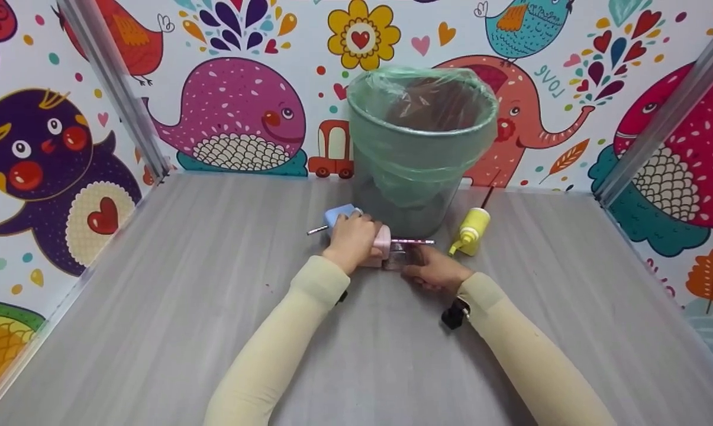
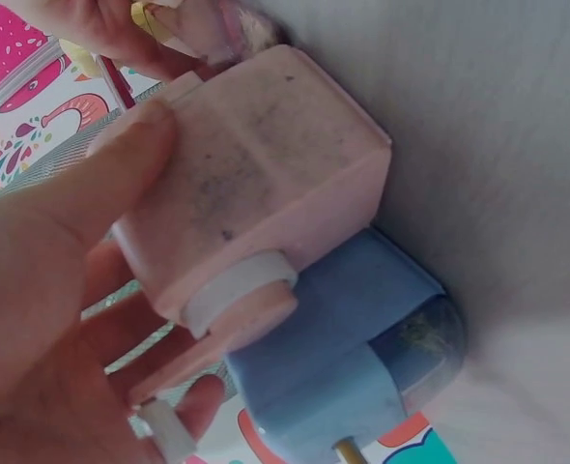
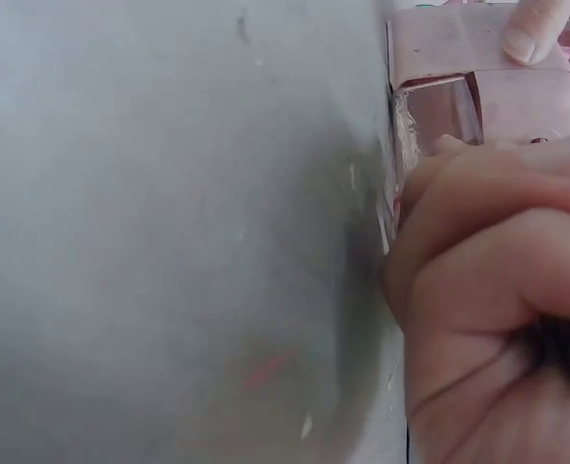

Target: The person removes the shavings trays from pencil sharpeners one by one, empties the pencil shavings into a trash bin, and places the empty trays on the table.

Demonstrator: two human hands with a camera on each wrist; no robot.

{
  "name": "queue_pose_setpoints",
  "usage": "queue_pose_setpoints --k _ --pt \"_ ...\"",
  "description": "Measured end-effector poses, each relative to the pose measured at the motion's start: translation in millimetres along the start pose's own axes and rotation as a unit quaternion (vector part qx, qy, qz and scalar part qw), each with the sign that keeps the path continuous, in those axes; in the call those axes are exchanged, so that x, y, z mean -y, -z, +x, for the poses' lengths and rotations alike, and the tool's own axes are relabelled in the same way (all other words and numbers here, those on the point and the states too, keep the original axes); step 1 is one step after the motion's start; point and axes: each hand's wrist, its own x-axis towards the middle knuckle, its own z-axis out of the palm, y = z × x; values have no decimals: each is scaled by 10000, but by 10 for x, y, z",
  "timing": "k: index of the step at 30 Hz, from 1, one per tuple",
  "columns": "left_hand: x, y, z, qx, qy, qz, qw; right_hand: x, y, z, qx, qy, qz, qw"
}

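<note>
My left hand grips a pink crank pencil sharpener lying on the table, the thumb pressed along its side. A patterned pencil sticks out of its right end. On the right side my right hand pinches the clear shavings drawer, which stands partly out of the pink body. Pale shavings show at the drawer. Beside the pink one, on the left, lies a blue crank sharpener with its own clear drawer. The right fingertips are partly hidden in the head view.
Behind the hands stands a mesh waste bin lined with a green bag. To the right lies a yellow object like another crank sharpener, a dark red stick at its far end. Printed walls enclose the table.
</note>
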Motion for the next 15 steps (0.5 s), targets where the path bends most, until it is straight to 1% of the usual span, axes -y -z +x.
queue_pose_setpoints --k 2,5,7,10,15 --pt "1 4 -5 -87 -32 34 10000 0 32 -27 45 28 -67 10000" --pt "7 -5 -9 -215 -81 45 9997 -7 87 -78 196 10 -12 9998" --pt "9 -14 -9 -247 -97 32 9996 -12 120 -114 278 -15 41 9996" --pt "9 -19 -7 -187 -82 9 9998 -20 161 -164 408 -40 129 9991" --pt "8 -17 1 -74 -36 39 10000 -9 214 -225 584 249 -86 9979"
